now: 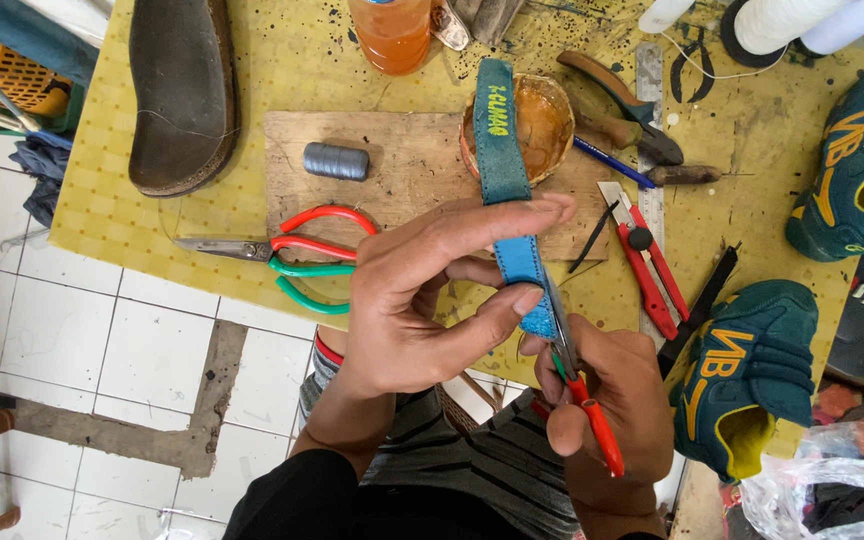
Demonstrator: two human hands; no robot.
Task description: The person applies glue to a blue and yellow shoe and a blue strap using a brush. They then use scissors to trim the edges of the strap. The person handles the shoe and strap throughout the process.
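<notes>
Nearest, the right hand (607,395) closes its grip on red-handled scissors (580,385), blades at the lower end of a teal strap (508,190). The left hand (422,300) pinches that strap between thumb and fingers. Beyond, the strap stretches over the yellow table (292,70) toward a brown bowl (547,120).

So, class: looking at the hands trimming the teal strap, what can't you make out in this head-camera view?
- Small red-handled scissors: blade tips hidden behind the teal suede strap.
- Strap's lower end: covered by the left hand and the right hand.
- Orange plastic bottle: top cut off by the frame's upper edge.
</notes>
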